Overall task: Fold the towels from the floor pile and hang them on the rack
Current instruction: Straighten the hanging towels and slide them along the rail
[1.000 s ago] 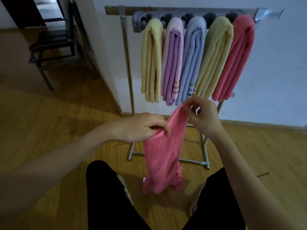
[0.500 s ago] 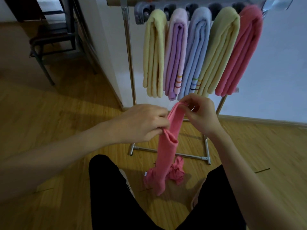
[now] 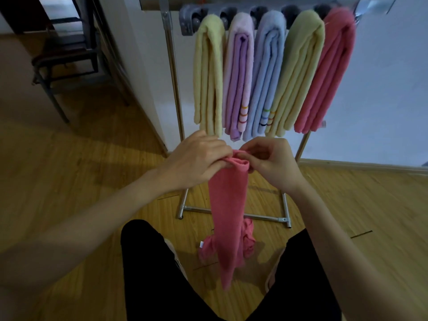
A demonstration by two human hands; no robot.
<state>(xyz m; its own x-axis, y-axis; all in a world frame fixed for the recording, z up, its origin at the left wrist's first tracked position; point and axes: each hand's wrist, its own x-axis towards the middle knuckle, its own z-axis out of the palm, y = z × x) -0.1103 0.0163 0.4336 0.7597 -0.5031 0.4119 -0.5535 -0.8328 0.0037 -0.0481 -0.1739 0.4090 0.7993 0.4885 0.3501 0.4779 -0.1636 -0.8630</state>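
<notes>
Both hands, left hand (image 3: 199,158) and right hand (image 3: 271,165), pinch the long pink terry towel's (image 3: 228,205) top below the metal rack (image 3: 171,66); its bunched, uneven tail could unravel the fold.

Five towels (image 3: 266,72) hang on the rack (image 3: 172,72), chair (image 3: 64,59) to its left.

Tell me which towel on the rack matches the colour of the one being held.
The pink towel at the right end of the rack. The other four are pale yellow, lilac, light blue and yellow-green; both hands pinch a pink one.
</notes>
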